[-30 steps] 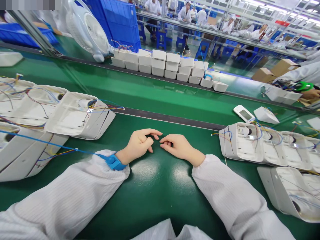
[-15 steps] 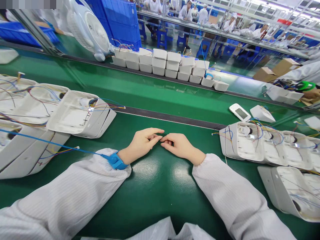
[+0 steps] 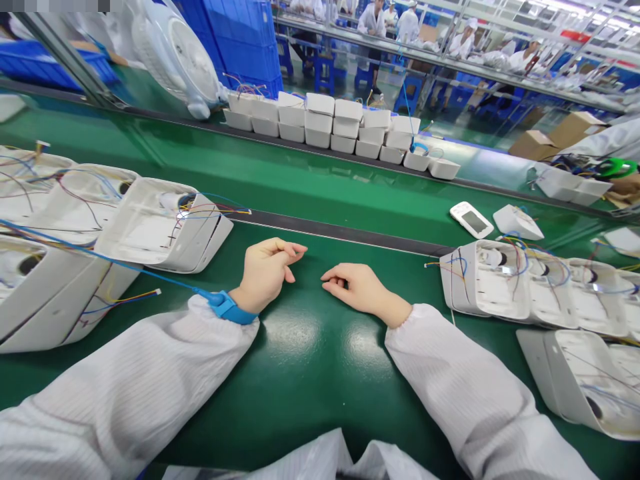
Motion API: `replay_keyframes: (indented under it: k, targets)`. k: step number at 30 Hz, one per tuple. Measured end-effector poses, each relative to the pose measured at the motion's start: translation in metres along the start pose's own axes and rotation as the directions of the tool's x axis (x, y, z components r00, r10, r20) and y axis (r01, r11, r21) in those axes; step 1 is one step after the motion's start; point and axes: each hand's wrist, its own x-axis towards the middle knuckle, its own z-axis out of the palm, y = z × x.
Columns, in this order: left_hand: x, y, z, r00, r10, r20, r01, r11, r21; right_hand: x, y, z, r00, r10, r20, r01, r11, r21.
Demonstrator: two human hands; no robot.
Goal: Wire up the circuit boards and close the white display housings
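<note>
My left hand (image 3: 270,270) is lifted a little over the green bench, its fingers bent and the thumb apart, with nothing held. Around that wrist goes a blue wrist strap (image 3: 233,308) with a blue cord. My right hand (image 3: 357,288) rests on the bench to its right, fingers loosely curled, a gap at the thumb, nothing in it. Nearest to the left hand is a white plastic housing (image 3: 200,257) with thin coloured wires and a connector. On the right stands a row of similar white housings (image 3: 457,293) with wires inside.
A white handheld device with a grey screen (image 3: 471,221) lies on the conveyor belt (image 3: 300,180). Stacked white housings (image 3: 320,123) line the far ledge. A fan (image 3: 185,60) and blue crates (image 3: 245,40) stand behind at left. People in white coats work in the background.
My left hand has drawn away to the left from the right hand, its wrist turned upward. The right hand stays in place. The handheld device has shifted slightly left along the belt.
</note>
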Motion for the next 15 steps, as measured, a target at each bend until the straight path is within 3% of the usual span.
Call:
replay_keyframes:
  k: [3, 11, 15]
  targets:
    - [0.0013, 0.0002, 0.0009, 0.999, -0.03, -0.012, 0.03, 0.999, 0.021, -0.0001, -0.0011, -0.0005, 1.0, 0.007, 0.006, -0.007, 1.0, 0.0]
    - [-0.0021, -0.0035, 0.0013, 0.986, 0.111, 0.125, -0.132, 0.975, 0.177, 0.0001, -0.0011, -0.0005, 1.0, 0.011, 0.012, -0.011, 1.0, 0.003]
    - [-0.0011, -0.0045, 0.0038, 0.985, 0.101, 0.14, -0.119, 0.984, 0.13, 0.0001, -0.0002, -0.0001, 1.0, 0.007, 0.012, -0.007, 1.0, 0.001]
